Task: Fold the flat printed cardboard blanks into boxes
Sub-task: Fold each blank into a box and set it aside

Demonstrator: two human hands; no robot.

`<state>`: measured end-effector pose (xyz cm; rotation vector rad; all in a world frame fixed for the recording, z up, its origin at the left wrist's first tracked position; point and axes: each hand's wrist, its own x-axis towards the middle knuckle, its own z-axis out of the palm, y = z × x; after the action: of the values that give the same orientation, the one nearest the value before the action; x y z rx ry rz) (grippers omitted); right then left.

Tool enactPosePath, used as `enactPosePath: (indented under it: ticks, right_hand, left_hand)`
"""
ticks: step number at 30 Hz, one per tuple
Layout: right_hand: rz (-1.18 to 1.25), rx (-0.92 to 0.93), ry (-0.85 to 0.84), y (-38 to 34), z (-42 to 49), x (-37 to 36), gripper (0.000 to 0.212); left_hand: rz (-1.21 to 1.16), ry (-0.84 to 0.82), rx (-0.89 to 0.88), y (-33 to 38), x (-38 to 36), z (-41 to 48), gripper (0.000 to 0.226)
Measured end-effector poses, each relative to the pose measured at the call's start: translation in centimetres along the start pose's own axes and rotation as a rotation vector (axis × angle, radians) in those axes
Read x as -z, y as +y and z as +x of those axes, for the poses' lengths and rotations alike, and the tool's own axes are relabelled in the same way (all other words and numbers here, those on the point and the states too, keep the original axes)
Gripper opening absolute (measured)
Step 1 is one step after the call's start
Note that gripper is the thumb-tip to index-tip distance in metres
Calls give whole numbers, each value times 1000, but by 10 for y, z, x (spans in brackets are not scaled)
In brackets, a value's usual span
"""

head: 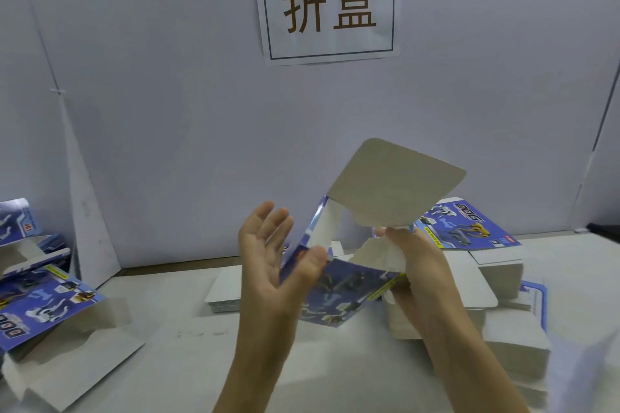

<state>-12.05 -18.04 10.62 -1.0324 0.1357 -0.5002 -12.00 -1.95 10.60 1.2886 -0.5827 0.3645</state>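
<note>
I hold a half-opened blue printed cardboard box (345, 292) in the air above the table. Its large grey flap (396, 181) stands up toward the wall. My left hand (271, 261) holds the box's left edge, thumb pressed on the printed face and fingers straight behind it. My right hand (412, 265) grips the right side, fingers curled round a white inner flap. A stack of flat blanks (486, 275) lies behind my right hand, one printed blank (466, 228) lying face up on top at the back.
Folded and half-folded boxes (47, 298) lie in a heap at the left. A smaller pile of blanks (224, 292) sits behind my left hand. A white partition wall with a paper sign (327, 3) closes off the back of the white table (188, 362).
</note>
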Motion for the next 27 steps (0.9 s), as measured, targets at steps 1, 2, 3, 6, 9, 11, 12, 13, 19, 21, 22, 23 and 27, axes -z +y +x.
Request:
enactPosePath:
  ticks: [1,2,3,6,9,11,12,13,19,21,22,23,27]
  right_hand:
    - [9,-13,18,-2,1,0,10]
    - [-8,-42,14,-3,1,0,11]
    - [-48,-83,-22,-5,-1,0,15]
    - [-200,-162,-197,-10,-9,-4,28]
    - [-303,-75,-208,-10,-14,-6,27]
    - [-377,-13,-230,-13,-15,-5,22]
    - [-402,22,-241,-17,-15,-4,19]
    - [-400,78,-238,-20,-14,-2,15]
    - [-419,665,-75,-37,-13,15,45]
    - [-492,791,-102,-35,-13,15,48]
    - [-548,843,-129,-34,-14,13,46]
    - [-618,884,-171,-32,-16,12,44]
    - [-637,714,-462,-26,-24,4,19]
  left_hand:
    - [70,-65,-54,-1,-1,-3,80]
    - [140,-140,-96,-2,-3,-6,91]
    - [246,-206,-137,-4,-3,-8,105]
    - [799,-171,-304,-10,-3,-7,134]
    - [960,-122,-383,-11,0,-2,139]
    - [956,-113,-389,-11,4,0,139]
    - [953,-116,-399,-10,8,1,137]
    - [957,-126,-415,-8,11,3,135]
    - [920,-184,-469,0,28,9,110]
    - [922,-190,-436,0,28,8,109]
    - [937,-189,-432,-1,28,8,109]
    - [947,-186,-428,-2,28,8,110]
    - [992,-188,-417,-3,26,7,112]
